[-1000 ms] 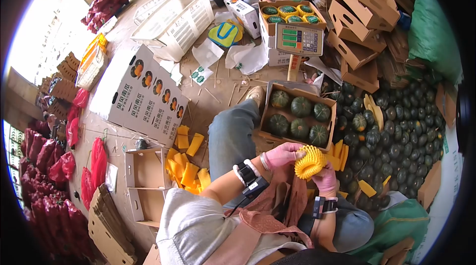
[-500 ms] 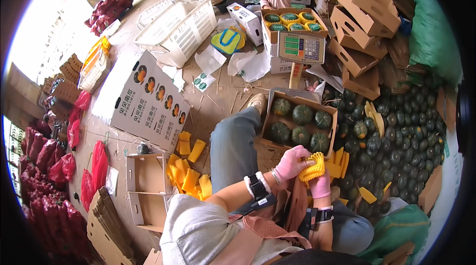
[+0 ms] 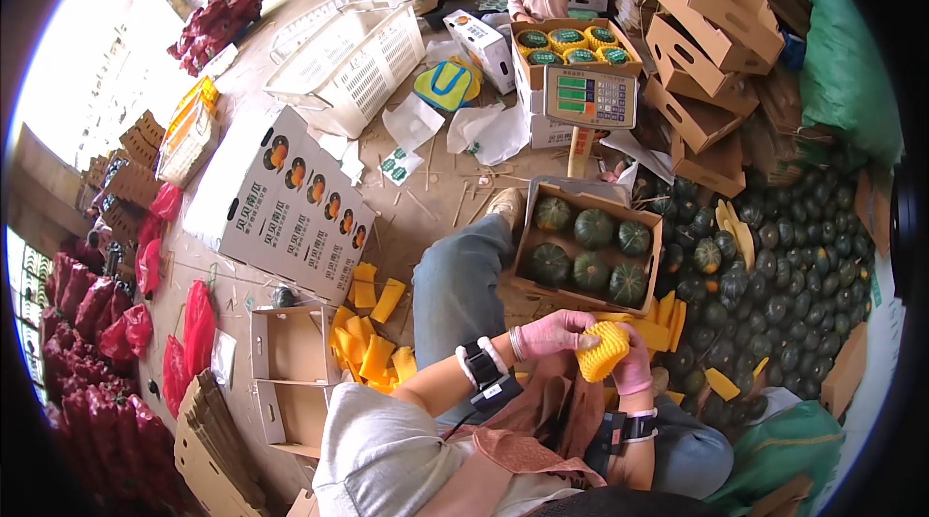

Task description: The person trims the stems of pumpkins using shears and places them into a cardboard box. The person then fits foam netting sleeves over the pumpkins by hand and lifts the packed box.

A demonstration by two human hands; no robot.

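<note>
Both my hands, in pink gloves, hold a yellow foam net sleeve (image 3: 602, 352) in front of my lap. My left hand (image 3: 554, 333) pinches its upper left side with closed fingers. Around its right side is my right hand (image 3: 634, 367), partly hidden behind it. The sleeve looks rounded; whether anything is inside cannot be seen. Just beyond the hands, an open cardboard box (image 3: 516, 270) sits on the scale with several dark green pumpkins (image 3: 593, 228) in it. More flat yellow foam sleeves (image 3: 662, 321) lie by the box's near right corner.
A large pile of pumpkins (image 3: 794, 275) covers the floor at right. The scale's display (image 3: 590, 96) stands behind the box, near a box of sleeved pumpkins (image 3: 578, 41). Yellow sleeves (image 3: 377, 357) and cardboard trays (image 3: 290, 348) lie left. Two people sit at the back.
The yellow sleeve has turned from a sideways, ridged shape to a rounder one between my hands. My left hand has shifted slightly left and down. A person at the back has sat more upright.
</note>
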